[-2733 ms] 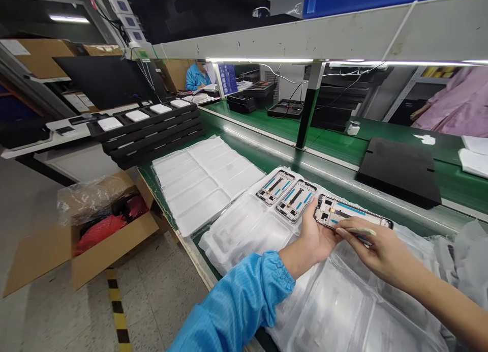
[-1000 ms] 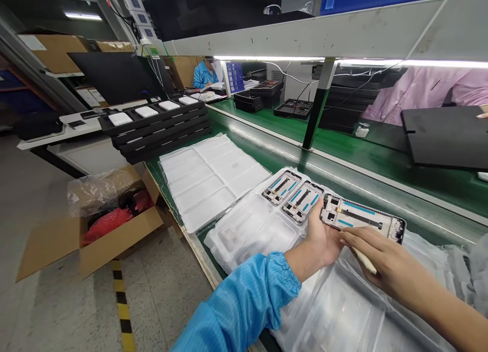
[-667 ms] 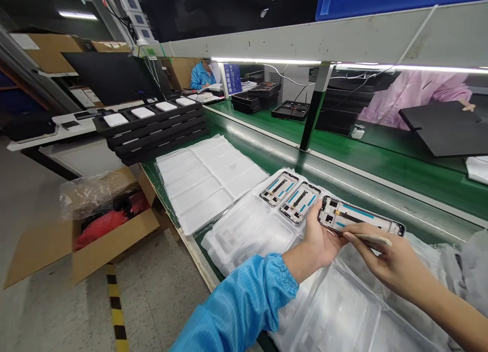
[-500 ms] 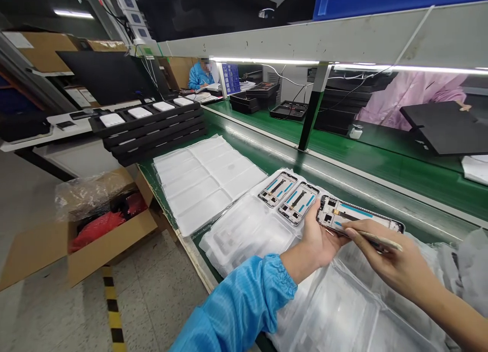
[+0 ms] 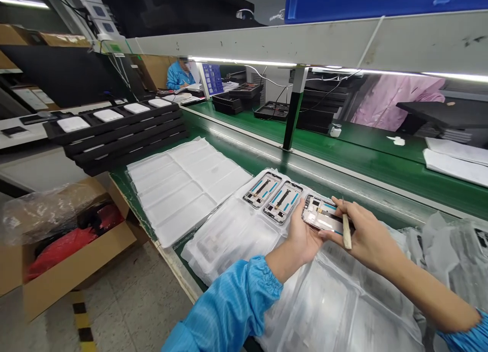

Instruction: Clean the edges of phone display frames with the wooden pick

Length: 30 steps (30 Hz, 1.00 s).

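Swung upright, the stick [image 5: 346, 231] sits pinched in right fingers [image 5: 356, 215]; left fingers [image 5: 298, 215] clasp a phone frame [image 5: 320, 214].

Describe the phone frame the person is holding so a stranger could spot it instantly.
On the green workbench, a clear plastic tray holds two phone frames side by side. The third frame sits just right of them, lifted in the left hand.

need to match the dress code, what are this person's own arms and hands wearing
The left sleeve and right sleeve are bright blue, finely striped cloth, gathered at elastic cuffs. The left hand and right hand are bare, with no gloves.
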Motion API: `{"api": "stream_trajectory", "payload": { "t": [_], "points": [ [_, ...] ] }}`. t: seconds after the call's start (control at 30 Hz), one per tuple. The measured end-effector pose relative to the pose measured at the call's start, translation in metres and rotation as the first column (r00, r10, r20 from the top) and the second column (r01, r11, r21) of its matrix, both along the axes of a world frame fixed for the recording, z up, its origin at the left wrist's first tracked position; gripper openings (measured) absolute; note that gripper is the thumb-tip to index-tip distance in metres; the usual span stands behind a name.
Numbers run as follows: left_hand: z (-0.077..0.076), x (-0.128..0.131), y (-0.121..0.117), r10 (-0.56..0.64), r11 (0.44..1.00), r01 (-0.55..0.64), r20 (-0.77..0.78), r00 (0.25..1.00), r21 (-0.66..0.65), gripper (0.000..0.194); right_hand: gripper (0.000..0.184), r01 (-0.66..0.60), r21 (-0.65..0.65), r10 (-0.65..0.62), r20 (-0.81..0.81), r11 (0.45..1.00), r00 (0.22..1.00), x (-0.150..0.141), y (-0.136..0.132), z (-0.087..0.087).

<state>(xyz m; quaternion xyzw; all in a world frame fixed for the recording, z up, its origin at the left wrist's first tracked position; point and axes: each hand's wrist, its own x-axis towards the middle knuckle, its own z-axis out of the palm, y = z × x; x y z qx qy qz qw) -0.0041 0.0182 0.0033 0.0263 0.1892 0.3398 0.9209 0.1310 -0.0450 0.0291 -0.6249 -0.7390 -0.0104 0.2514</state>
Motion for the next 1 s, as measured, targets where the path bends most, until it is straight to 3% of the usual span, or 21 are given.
{"api": "stream_trajectory", "payload": {
  "t": [0.13,0.83,1.0],
  "points": [
    [-0.0029,0.0022,-0.0011,0.041,0.999,-0.04,-0.037,0.998,0.029,0.049,0.033,0.026,-0.123,-0.024,0.011,0.992,1.0,0.0027,0.0,-0.001],
    [-0.0019,0.0043,-0.0036,0.03,0.999,-0.028,-0.082,0.996,0.024,0.047,0.034,0.025,-0.159,-0.018,0.046,0.987,0.999,0.0,-0.0011,0.0004],
    [0.0008,0.0049,-0.0005,0.027,0.999,-0.024,-0.121,0.992,0.025,0.045,0.034,0.067,-0.287,-0.055,0.052,0.955,0.997,-0.0031,0.002,0.0055]
  ]
}}
